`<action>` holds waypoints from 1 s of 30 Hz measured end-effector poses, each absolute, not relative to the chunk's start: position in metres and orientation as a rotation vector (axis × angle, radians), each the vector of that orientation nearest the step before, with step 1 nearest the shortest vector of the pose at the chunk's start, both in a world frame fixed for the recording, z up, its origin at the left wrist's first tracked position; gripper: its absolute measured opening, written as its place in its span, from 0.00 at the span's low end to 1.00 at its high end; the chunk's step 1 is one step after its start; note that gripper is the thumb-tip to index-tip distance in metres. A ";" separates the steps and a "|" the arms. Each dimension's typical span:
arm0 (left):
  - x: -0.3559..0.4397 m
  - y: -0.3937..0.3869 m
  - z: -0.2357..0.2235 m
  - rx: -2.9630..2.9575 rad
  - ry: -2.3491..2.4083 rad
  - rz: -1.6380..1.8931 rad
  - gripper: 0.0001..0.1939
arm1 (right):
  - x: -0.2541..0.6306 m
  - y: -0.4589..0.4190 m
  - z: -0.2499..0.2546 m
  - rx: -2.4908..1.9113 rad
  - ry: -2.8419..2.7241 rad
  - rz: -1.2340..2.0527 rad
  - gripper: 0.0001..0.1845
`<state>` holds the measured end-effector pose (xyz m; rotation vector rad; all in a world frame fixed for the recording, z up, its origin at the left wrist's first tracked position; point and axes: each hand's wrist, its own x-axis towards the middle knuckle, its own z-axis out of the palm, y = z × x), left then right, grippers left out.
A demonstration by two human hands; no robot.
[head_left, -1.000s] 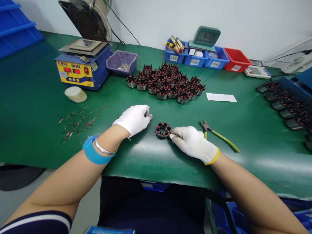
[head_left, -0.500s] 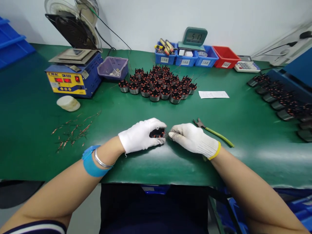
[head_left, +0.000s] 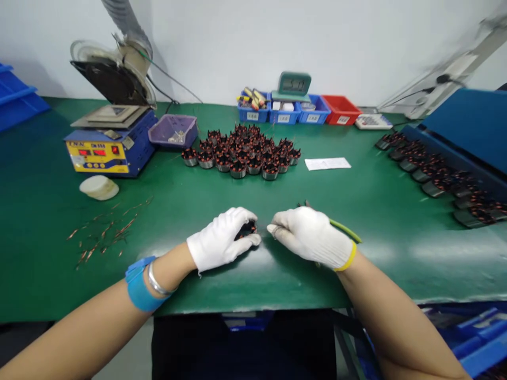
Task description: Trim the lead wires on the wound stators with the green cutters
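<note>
My left hand (head_left: pixel 224 238), in a white glove, is wrapped round a motor stator (head_left: pixel 248 229) with a black frame and copper windings. The stator rests low over the green table, mostly covered by my fingers. A short gap to the right, my right hand (head_left: pixel 311 235), gloved with a yellow cuff, is closed in a pinch. What its fingertips hold, if anything, is too small to make out. Diagonal cutters (head_left: pixel 345 230) with green handles lie partly hidden beneath that hand.
Several stators (head_left: pixel 237 168) stand grouped behind my hands, and more stators (head_left: pixel 433 187) line the right. Copper wire scraps (head_left: pixel 105 232), a white round pad (head_left: pixel 99 187) and a blue-yellow soldering unit (head_left: pixel 101 158) are left. A paper slip (head_left: pixel 328 163) and a red bin (head_left: pixel 341 110) lie beyond.
The view has shifted, so the table appears further left and lower. My right hand has moved slightly away from the stator and now covers more of the cutters. My left hand keeps its hold.
</note>
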<state>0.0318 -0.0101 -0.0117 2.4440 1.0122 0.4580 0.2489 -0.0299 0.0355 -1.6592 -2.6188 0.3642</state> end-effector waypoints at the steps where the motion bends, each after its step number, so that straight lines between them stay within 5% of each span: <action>1: 0.033 -0.010 -0.012 2.470 1.014 0.464 0.17 | 0.249 -0.032 0.037 -1.668 -2.614 0.336 0.18; 15: 0.047 -0.008 -0.021 2.462 1.206 0.503 0.10 | 0.237 0.006 0.003 -1.855 -2.307 0.160 0.22; 18: 0.051 -0.009 -0.023 2.429 1.269 0.537 0.09 | 0.240 0.010 0.001 -1.788 -2.189 0.430 0.20; 24: 0.051 -0.010 -0.019 2.398 1.225 0.549 0.07 | 0.255 0.002 -0.001 -1.431 -1.905 1.502 0.19; 30: 0.049 -0.009 -0.015 2.356 1.177 0.551 0.07 | 0.244 -0.007 -0.002 -1.473 -2.067 1.411 0.08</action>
